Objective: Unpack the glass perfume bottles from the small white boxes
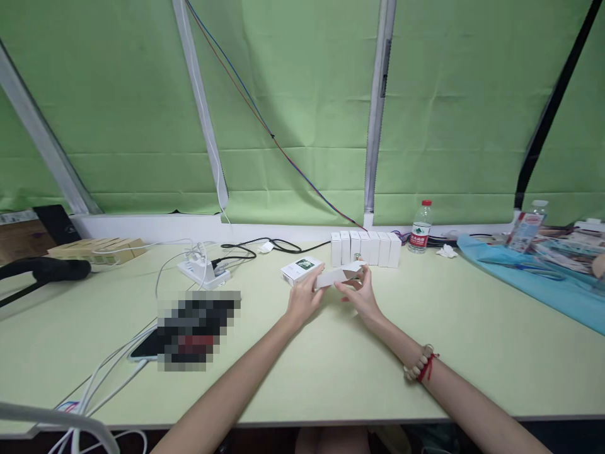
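A small white cardboard box (331, 277) is held just above the table between my two hands. My left hand (304, 299) grips its left end, with the fingers closed around it. At the other end, where a flap (354, 267) stands out, the fingers of my right hand (363, 296) are closed on the box. Right behind my left hand lies a white box with a dark green picture (302, 268) on its top. Beyond my right hand stands a row of several upright white boxes (373, 250). What is inside the held box is hidden.
A white power strip (203, 272) with plugs and cables sits left of centre. Nearer lies a dark tablet-like device (198, 328), partly blurred out, with white cables. A red-capped water bottle (420, 230) stands at the back; blue cloth (529, 271) covers the right side.
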The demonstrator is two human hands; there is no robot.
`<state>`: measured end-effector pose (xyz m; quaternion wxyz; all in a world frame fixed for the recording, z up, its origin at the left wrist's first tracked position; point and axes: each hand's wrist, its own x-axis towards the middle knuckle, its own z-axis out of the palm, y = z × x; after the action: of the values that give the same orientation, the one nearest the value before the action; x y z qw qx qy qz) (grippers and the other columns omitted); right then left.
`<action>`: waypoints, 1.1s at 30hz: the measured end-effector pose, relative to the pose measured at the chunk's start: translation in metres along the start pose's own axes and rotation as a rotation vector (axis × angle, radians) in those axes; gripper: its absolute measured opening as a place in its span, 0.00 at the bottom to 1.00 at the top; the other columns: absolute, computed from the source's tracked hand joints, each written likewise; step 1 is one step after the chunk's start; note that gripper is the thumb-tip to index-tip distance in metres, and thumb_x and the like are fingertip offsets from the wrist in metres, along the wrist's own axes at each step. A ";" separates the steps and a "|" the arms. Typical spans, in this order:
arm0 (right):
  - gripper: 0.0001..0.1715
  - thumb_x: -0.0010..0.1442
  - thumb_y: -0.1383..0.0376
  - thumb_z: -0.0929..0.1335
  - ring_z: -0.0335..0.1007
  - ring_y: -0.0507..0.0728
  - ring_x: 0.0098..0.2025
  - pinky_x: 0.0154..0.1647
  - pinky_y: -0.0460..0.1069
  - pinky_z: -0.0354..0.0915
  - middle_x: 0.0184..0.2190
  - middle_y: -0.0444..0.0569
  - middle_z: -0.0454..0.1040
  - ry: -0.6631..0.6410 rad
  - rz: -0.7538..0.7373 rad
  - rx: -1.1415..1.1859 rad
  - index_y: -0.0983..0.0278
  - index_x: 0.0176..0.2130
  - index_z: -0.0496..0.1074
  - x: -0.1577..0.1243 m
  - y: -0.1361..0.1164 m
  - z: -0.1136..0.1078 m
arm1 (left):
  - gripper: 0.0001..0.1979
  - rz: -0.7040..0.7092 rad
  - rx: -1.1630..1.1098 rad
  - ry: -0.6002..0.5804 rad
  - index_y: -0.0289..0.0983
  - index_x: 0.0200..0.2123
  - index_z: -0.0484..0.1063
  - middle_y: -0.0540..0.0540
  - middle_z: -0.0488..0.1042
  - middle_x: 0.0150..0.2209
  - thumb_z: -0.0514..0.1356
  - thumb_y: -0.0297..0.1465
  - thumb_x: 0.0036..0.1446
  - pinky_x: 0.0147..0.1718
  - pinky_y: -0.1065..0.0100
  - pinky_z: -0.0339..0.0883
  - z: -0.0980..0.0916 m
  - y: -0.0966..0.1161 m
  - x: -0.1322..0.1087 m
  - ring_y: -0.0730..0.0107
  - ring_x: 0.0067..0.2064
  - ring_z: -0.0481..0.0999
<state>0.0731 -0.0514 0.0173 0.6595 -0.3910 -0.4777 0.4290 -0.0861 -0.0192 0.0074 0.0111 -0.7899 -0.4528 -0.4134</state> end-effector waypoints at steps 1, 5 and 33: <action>0.62 0.38 0.55 0.74 0.68 0.58 0.43 0.22 0.45 0.70 0.55 0.52 0.58 -0.014 0.003 0.002 0.50 0.62 0.39 -0.001 0.000 0.000 | 0.26 0.030 0.018 -0.019 0.42 0.58 0.57 0.46 0.74 0.45 0.53 0.37 0.56 0.35 0.69 0.68 0.000 0.001 0.000 0.71 0.34 0.74; 0.62 0.38 0.54 0.74 0.69 0.58 0.43 0.23 0.47 0.71 0.56 0.53 0.58 -0.007 0.042 0.023 0.52 0.62 0.38 -0.001 0.000 0.001 | 0.26 0.089 0.073 -0.076 0.41 0.58 0.57 0.46 0.75 0.41 0.52 0.41 0.57 0.37 0.68 0.68 -0.001 0.003 0.000 0.67 0.39 0.74; 0.48 0.42 0.50 0.71 0.70 0.55 0.34 0.16 0.44 0.65 0.38 0.45 0.69 0.131 0.087 -0.054 0.57 0.53 0.45 0.004 0.004 -0.003 | 0.34 -0.452 0.316 -0.084 0.32 0.59 0.55 0.32 0.63 0.53 0.54 0.45 0.52 0.53 0.51 0.51 -0.011 -0.057 0.008 0.48 0.58 0.57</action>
<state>0.0761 -0.0469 0.0141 0.6591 -0.4565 -0.4274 0.4177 -0.1326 0.0162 -0.0004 0.0227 -0.6740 -0.6763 -0.2964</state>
